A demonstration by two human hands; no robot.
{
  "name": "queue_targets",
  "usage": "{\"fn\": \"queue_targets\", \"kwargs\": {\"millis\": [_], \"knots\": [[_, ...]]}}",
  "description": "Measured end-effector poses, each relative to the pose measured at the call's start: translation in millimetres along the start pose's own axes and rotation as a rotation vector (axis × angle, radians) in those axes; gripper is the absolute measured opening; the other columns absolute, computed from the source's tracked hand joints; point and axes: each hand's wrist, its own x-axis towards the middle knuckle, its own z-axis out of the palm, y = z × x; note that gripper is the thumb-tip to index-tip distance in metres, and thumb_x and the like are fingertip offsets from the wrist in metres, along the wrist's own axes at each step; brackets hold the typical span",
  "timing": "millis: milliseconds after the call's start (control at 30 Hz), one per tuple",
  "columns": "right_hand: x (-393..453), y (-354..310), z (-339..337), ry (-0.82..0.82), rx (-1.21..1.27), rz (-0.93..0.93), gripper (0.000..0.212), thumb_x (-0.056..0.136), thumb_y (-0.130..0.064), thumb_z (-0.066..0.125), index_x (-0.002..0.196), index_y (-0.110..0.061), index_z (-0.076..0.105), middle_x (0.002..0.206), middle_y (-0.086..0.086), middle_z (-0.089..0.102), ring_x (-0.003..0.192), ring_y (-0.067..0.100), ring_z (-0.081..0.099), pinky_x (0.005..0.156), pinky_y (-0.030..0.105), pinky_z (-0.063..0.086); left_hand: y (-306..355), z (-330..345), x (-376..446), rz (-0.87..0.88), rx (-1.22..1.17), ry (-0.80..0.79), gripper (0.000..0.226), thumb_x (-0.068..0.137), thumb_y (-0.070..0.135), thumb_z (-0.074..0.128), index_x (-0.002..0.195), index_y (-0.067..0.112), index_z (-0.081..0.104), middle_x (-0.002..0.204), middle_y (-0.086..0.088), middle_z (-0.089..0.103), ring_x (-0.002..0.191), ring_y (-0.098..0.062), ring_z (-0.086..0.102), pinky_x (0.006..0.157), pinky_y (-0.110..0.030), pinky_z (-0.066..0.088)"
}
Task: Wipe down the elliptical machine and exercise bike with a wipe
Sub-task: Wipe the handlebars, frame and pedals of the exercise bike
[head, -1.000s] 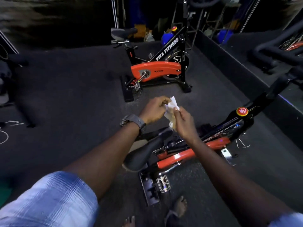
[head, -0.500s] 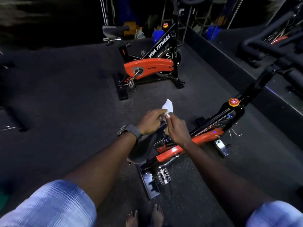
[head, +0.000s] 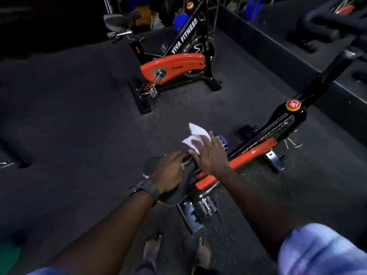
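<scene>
Wiping begins on the exercise bike's saddle [head: 174,193]

I am bracing the saddle with my left hand [head: 168,173], flat and empty; my right hand [head: 210,155], lowered since a second ago, is pressing the wipe [head: 195,138] onto its nose.

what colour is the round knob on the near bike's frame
Red with a yellow rim, the knob shows best in the head view.

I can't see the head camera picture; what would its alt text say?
Seen from above, a person's right hand presses a white wipe onto the nose of a black bike saddle while the left hand rests on the saddle. A second orange-and-black exercise bike stands beyond on the dark floor.
</scene>
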Motion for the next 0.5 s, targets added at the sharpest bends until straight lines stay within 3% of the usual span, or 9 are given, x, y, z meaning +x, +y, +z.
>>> {"fn": "queue_targets", "kwargs": {"millis": [67,133,200,300,367,433,500], "knots": [[10.4,-3.0,-2.2,0.023,-0.061,0.061,0.048,0.099,-0.044,0.035,0.1,-0.013,0.072,0.106,0.015,0.068,0.1,0.04,0.06,0.096,0.049,0.046,-10.1,1.1,1.5,-0.008,-0.068,0.028,0.043,0.096,0.017,0.048,0.138,0.005,0.046,0.14,-0.014,0.048,0.124,-0.032,0.05,0.104,-0.035,0.038],[11.2,-23.2,0.9,0.069,-0.066,0.044,0.041,0.1,-0.033,0.038,0.092,-0.012,0.072,0.096,0.013,0.07,0.095,0.037,0.056,0.1,0.046,0.041,-21.7,0.4,1.3,-0.021,-0.127,0.063,0.041,0.096,0.015,0.049,0.136,0.005,0.047,0.138,-0.013,0.047,0.12,-0.031,0.051,0.099,-0.034,0.038],[-3.1,-54.7,9.3,0.081,0.061,-0.047,0.032,0.1,-0.025,0.044,0.11,-0.009,0.069,0.113,0.013,0.067,0.108,0.036,0.052,0.11,0.045,0.031,-32.7,-0.3,-0.9,-0.004,-0.11,0.095,0.039,0.096,0.015,0.047,0.135,0.007,0.048,0.134,-0.01,0.05,0.115,-0.028,0.053,0.094,-0.032,0.039],[-41.1,-83.0,11.3,-0.023,0.183,-0.174,0.041,0.103,-0.025,0.041,0.137,-0.004,0.053,0.145,0.013,0.049,0.134,0.031,0.042,0.119,0.043,0.024,-47.1,-1.0,-2.3,0.078,-0.057,0.087,0.041,0.094,0.02,0.037,0.133,0.011,0.047,0.126,-0.009,0.055,0.108,-0.03,0.056,0.091,-0.042,0.047],[-56.5,-72.5,2.9,-0.041,0.137,-0.217,0.045,0.105,-0.03,0.036,0.143,-0.008,0.047,0.151,0.011,0.044,0.137,0.029,0.042,0.119,0.044,0.026,-55.5,-2.8,-4.3,0.141,-0.029,0.071,0.038,0.093,0.021,0.037,0.128,0.012,0.049,0.121,-0.008,0.056,0.104,-0.029,0.056,0.086,-0.044,0.049],[-49.8,-47.3,-4.2,-0.039,0.063,-0.105,0.053,0.106,-0.039,0.026,0.144,-0.007,0.046,0.149,0.013,0.045,0.134,0.033,0.047,0.117,0.05,0.028,-60.8,-5.7,-8.2,0.18,-0.035,0.052,0.038,0.096,0.02,0.042,0.132,0.011,0.049,0.125,-0.008,0.055,0.108,-0.029,0.054,0.091,-0.043,0.047],[-26.7,-29.6,-10.0,-0.058,0.025,0.126,0.071,0.104,-0.053,0.009,0.148,-0.005,0.039,0.155,0.016,0.036,0.141,0.036,0.036,0.119,0.052,0.023,-63.5,-7.7,-9.0,0.2,-0.07,0.04,0.041,0.099,0.019,0.043,0.138,0.008,0.045,0.135,-0.008,0.05,0.118,-0.027,0.05,0.1,-0.039,0.042]]}}
